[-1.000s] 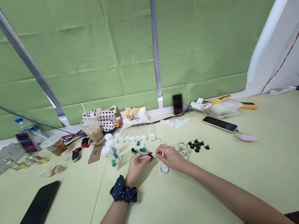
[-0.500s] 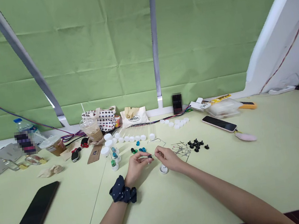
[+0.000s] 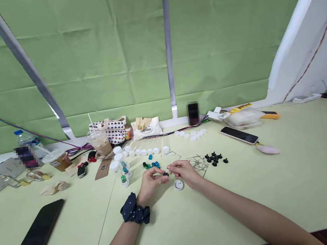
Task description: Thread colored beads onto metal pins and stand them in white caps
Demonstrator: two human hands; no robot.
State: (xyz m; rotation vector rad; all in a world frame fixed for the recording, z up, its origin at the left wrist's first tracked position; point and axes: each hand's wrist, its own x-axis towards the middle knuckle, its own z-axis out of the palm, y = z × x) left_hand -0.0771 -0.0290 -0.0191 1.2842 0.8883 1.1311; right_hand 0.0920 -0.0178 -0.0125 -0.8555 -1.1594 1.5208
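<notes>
My left hand [image 3: 151, 184], with a dark polka-dot scrunchie [image 3: 135, 209] on its wrist, pinches a small black knob-like piece [image 3: 166, 174]. A thin metal pin [image 3: 168, 169] is pinched in my right hand [image 3: 185, 172], its lower end at the black piece; whether it sits inside cannot be seen. Just below the fingers stands a small round white cap [image 3: 178, 185] with tiny bits in it. Loose metal pins [image 3: 199, 163] lie right of my right hand, with several black pieces [image 3: 214, 158] beyond them. Blue and green pieces [image 3: 155, 165] rest behind my left hand.
White-capped small vials [image 3: 124, 180] stand to the left, and a row of white caps with clear tubes [image 3: 143, 152] lies behind. A phone [image 3: 239, 135] is at the right, a larger one [image 3: 36, 235] at the left. Drink cups [image 3: 102, 144] stand at the back.
The pin has tilted from nearly level to a steeper slant, its far end raised. My right hand has shifted slightly, and the black piece sits a little lower.
</notes>
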